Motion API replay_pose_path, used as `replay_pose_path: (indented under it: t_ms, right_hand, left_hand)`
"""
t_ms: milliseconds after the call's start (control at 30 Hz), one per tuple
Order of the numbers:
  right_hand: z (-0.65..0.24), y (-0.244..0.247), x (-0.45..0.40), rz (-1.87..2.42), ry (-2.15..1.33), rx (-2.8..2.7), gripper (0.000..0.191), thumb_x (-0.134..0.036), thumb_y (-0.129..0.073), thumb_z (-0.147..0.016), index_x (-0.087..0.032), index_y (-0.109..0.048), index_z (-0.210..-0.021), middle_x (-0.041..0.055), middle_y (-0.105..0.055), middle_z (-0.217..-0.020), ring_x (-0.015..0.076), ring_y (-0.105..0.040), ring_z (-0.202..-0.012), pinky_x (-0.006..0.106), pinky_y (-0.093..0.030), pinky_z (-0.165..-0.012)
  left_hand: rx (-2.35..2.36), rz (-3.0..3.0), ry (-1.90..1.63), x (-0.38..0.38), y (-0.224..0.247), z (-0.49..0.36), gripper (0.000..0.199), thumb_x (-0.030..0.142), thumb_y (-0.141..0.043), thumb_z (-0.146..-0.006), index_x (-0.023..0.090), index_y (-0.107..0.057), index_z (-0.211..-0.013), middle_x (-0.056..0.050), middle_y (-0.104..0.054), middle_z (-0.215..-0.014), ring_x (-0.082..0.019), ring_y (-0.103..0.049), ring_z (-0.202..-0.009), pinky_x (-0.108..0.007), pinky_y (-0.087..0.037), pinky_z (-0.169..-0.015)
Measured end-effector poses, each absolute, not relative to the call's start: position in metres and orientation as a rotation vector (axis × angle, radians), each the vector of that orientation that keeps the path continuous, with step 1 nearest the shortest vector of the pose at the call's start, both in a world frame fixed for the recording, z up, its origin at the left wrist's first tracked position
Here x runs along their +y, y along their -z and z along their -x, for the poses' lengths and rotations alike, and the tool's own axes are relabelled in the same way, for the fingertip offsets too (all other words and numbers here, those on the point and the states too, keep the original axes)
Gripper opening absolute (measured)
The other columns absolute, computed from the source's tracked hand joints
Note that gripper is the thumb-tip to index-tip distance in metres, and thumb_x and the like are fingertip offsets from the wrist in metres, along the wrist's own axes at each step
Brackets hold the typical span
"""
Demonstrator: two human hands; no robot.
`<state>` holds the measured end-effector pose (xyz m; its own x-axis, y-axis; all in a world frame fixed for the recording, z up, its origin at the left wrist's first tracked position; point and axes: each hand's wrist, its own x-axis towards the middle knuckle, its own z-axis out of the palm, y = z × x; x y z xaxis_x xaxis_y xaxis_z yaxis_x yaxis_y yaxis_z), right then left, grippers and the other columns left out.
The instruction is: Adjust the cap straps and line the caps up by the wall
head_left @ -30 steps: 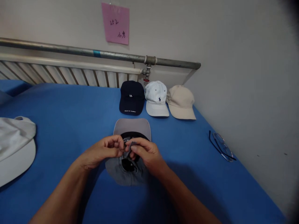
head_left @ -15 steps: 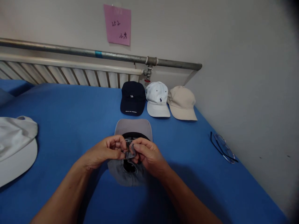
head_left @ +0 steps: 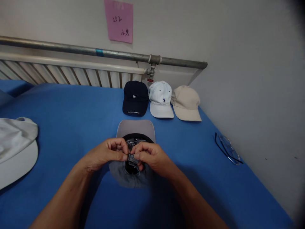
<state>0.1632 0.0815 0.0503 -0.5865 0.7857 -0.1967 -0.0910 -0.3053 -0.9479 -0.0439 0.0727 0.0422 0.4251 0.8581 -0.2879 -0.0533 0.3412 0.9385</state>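
Observation:
A grey baseball cap (head_left: 135,128) lies on the blue surface in front of me, its brim pointing away and its dark inside partly showing. My left hand (head_left: 108,153) pinches the cap's back strap (head_left: 132,158) between thumb and fingers. From the other side my right hand (head_left: 152,156) pinches the same strap, close to the left fingertips. The dark opening under the strap faces me. Fingers hide the strap's ends and any fastener.
Beyond the grey cap stand a navy cap (head_left: 135,98), a pale blue cap (head_left: 161,98) and a beige cap (head_left: 187,102). A white cap (head_left: 17,149) lies at left, eyeglasses (head_left: 228,149) at right. A radiator (head_left: 85,76) and a pipe (head_left: 119,54) run along the back wall.
My right hand has pressed its piece of the strap down against the part in my left fingers; the loop that stood up is now flat. The view has tilted slightly.

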Motion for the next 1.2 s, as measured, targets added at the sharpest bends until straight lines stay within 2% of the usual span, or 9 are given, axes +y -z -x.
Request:
replay_pose_path:
  t_ms: [333, 800, 1200]
  right_hand:
    - [-0.1631, -0.0462, 0.0835, 0.963, -2.029, -1.376, 0.009, -0.02, -0.069, -0.07, -0.015, -0.062, -0.068, -0.0038, -0.059, -0.06, 0.0057, -0.053, -0.042, 0.018, -0.042, -0.044]
    - [-0.1629, -0.0466, 0.0844, 1.053, -2.001, -1.397, 0.011, -0.024, -0.069, -0.069, -0.016, -0.061, -0.066, -0.0054, -0.055, -0.052, 0.0057, -0.049, -0.04, 0.018, -0.038, -0.043]
    - [-0.1589, -0.0444, 0.0789, 1.105, -1.793, -1.469, 0.017, -0.031, -0.067, -0.074, -0.018, -0.058, -0.069, -0.0063, -0.051, -0.049, 0.007, -0.047, -0.043, 0.02, -0.036, -0.045]
  left_hand:
    - [0.995, -1.152, -0.636, 0.0703, -0.0471, 0.0416, 0.018, 0.029, -0.08, -0.066, 0.017, -0.068, -0.072, 0.003, -0.056, -0.062, -0.008, -0.044, -0.058, -0.021, -0.033, -0.056]
    - [1.014, -1.191, -0.565, 0.0688, -0.0506, 0.0402, 0.021, 0.031, -0.078, -0.068, 0.015, -0.066, -0.075, 0.005, -0.05, -0.058, -0.007, -0.037, -0.055, -0.021, -0.029, -0.053]
    - [1.008, -1.135, -0.62, 0.0682, -0.0509, 0.0396, 0.02, 0.024, -0.077, -0.069, 0.016, -0.063, -0.08, 0.006, -0.053, -0.061, -0.005, -0.04, -0.056, -0.018, -0.031, -0.052]
